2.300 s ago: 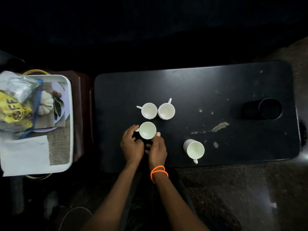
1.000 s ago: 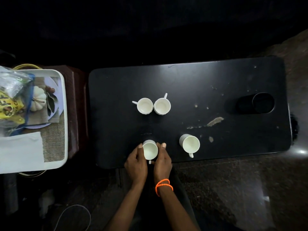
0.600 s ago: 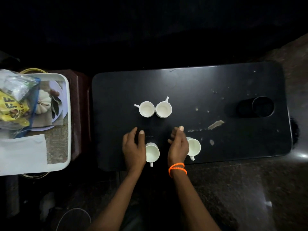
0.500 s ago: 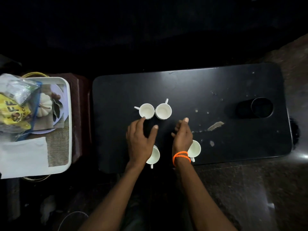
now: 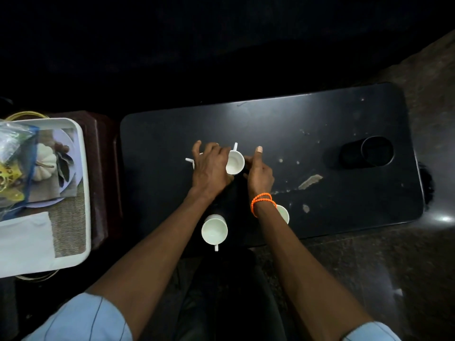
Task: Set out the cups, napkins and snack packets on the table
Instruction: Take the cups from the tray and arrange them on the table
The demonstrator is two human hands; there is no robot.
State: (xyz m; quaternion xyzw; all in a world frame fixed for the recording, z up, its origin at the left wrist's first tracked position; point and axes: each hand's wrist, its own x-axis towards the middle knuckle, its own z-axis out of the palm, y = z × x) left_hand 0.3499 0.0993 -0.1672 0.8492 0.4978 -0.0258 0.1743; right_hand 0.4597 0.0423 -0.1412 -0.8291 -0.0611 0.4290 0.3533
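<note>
Both hands reach over the black table (image 5: 270, 124) to the two far cups: the left hand (image 5: 209, 168) covers one cup (image 5: 194, 161), leaving only its handle and a bit of its rim showing, and the right hand (image 5: 259, 172) touches the side of the other cup (image 5: 235, 163). Nearer the person, a third cup (image 5: 214, 231) stands at the table's edge and a fourth cup (image 5: 283, 212) peeks from under the right wrist with its orange bracelet (image 5: 262, 201). Left of the table, a white tray (image 5: 82, 193) holds a napkin (image 5: 24, 239) and snack packets (image 5: 12, 163).

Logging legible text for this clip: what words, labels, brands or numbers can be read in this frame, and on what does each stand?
"C" and perhaps "A": dark letters on the yellow snack packet in the white tray; the rest of the word is cut off by the frame edge and creased, so it cannot be read.
White cups, black table, folded napkin, clear bag: no print visible.
</note>
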